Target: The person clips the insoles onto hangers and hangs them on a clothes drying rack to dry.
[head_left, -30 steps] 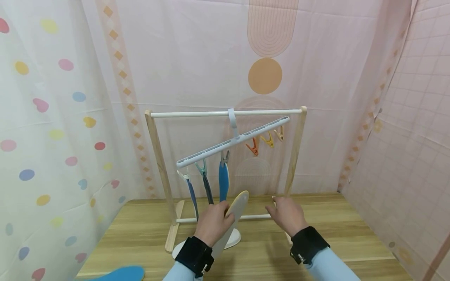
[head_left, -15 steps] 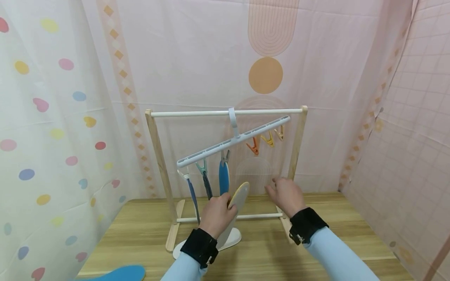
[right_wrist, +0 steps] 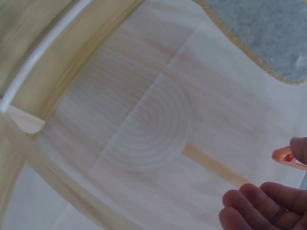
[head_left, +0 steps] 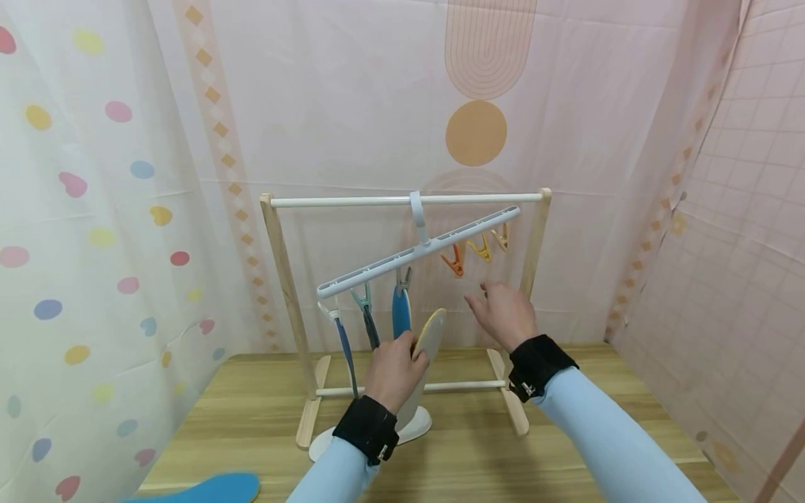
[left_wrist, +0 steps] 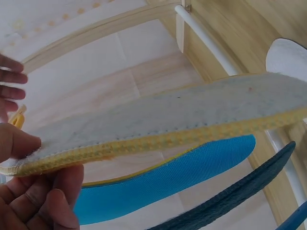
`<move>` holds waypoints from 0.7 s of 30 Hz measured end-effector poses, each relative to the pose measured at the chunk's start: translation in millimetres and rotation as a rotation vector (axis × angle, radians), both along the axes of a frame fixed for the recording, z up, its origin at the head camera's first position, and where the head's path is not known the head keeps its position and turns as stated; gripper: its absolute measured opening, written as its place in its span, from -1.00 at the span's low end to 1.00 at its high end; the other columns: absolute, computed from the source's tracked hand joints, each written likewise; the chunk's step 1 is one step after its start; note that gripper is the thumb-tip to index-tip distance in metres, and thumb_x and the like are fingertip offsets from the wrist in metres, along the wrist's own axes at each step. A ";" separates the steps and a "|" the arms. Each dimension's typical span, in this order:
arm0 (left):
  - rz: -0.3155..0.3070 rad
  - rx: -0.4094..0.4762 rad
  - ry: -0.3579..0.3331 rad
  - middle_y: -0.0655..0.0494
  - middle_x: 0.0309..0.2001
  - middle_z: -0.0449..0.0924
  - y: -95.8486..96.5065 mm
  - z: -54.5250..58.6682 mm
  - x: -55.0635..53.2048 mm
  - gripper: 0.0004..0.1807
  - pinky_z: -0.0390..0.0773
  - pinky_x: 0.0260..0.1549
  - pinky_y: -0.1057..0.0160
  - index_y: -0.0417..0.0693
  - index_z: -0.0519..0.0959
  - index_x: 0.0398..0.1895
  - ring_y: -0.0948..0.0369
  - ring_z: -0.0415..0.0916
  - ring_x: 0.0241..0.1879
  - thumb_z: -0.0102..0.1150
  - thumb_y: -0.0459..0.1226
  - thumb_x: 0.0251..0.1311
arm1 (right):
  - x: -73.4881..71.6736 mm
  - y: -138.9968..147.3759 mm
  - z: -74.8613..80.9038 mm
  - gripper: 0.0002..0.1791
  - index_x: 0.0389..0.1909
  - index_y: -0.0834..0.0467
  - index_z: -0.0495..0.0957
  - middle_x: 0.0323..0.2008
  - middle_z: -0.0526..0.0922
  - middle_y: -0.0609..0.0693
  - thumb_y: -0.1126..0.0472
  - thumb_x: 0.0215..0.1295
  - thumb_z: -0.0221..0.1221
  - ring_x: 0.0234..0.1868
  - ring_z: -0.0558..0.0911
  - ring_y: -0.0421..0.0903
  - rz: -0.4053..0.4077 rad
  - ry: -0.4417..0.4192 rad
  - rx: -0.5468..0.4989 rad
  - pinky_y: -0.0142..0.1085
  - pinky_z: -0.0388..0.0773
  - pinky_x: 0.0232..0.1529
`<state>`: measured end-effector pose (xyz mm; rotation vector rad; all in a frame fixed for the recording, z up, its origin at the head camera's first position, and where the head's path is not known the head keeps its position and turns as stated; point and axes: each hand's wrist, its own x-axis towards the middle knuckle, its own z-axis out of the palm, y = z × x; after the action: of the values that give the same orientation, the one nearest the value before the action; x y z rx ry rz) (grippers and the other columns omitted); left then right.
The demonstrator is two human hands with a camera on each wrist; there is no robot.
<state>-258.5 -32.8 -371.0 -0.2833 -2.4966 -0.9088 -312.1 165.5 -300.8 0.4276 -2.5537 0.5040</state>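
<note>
My left hand (head_left: 396,372) pinches a grey insole with a yellow edge (left_wrist: 163,112) between thumb and fingers, its toe end pointing up. My right hand (head_left: 503,314) is raised below the orange clothespin (head_left: 454,261), fingers loosely bent and holding nothing. In the right wrist view that clothespin (right_wrist: 287,157) appears beside the thumb; contact cannot be made out. Yellow (head_left: 481,249) and cream (head_left: 501,237) clothespins hang farther right on the tilted white hanger (head_left: 377,269). From its lower left half hang a blue insole (head_left: 400,312), a dark insole (head_left: 370,328) and another blue-edged insole (head_left: 344,349), each in a clip.
A wooden rack with a white top rod (head_left: 339,202) carries the hanger. White insoles (head_left: 418,424) lie on the wooden table (head_left: 251,391) beneath it, partly hidden by my left arm. A blue insole (head_left: 214,487) lies at the table's front left.
My right hand has risen from low beside the rack's right post toward the orange clothespin. My left hand has lifted the grey insole slightly up and right. The hanger keeps its tilt.
</note>
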 end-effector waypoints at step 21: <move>0.127 -0.095 0.189 0.12 -0.57 0.56 15.0 2.4 -18.9 -0.90 0.44 -0.66 0.28 -0.16 0.58 -0.29 0.28 0.45 -0.66 0.29 -0.31 0.22 | -28.7 -28.4 39.4 -0.45 -0.49 0.23 0.52 -0.73 0.40 0.00 -0.21 0.39 0.14 -0.69 0.43 -0.06 0.003 0.075 0.054 -0.29 0.31 -0.70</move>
<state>-277.4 -17.8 -368.6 -0.2274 -2.3570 -0.6812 -340.8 137.2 -261.3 0.4614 -2.4996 0.4136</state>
